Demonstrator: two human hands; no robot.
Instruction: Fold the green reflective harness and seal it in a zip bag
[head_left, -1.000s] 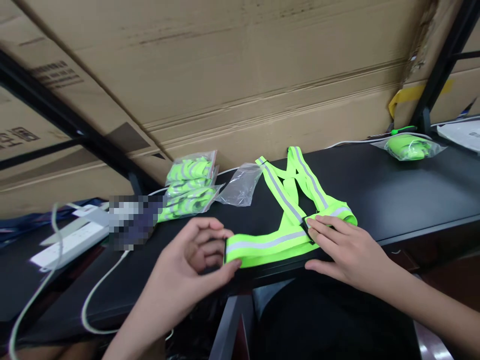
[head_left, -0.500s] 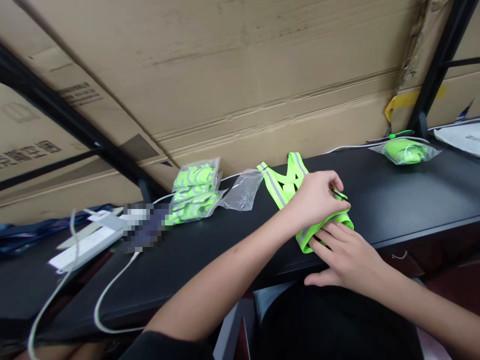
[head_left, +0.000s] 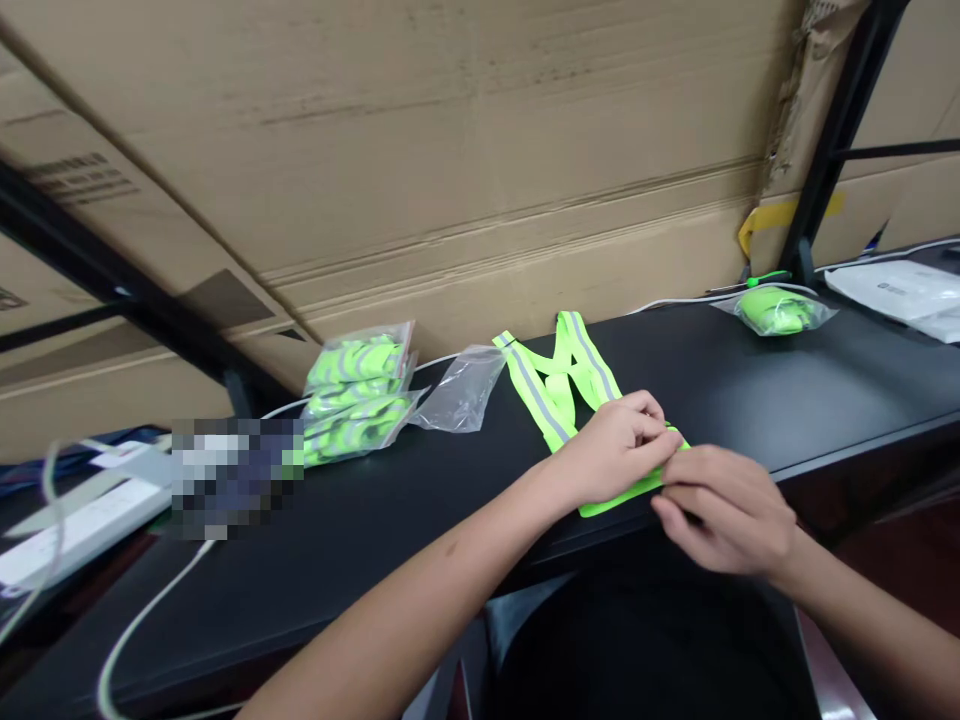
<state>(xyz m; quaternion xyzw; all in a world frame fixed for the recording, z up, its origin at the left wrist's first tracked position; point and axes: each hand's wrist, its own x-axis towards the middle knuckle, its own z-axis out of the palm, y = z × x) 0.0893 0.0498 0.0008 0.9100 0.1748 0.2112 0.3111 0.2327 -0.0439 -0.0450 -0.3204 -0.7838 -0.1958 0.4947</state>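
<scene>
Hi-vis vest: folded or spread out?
Partly folded: vest waist band doubled up under left hand and right hand; shoulder straps lie stretched flat on the table.

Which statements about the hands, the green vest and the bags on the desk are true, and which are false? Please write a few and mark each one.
1. The left hand and the right hand both pinch the near end of the reflective vest. True.
2. The vest lies on a white desk. False: the desk is black.
3. An empty clear bag lies between the stack of bagged vests and the loose vest. True.
4. The stack of bagged vests lies to the right of both hands. False: it lies to their left, near the cardboard wall.
</scene>
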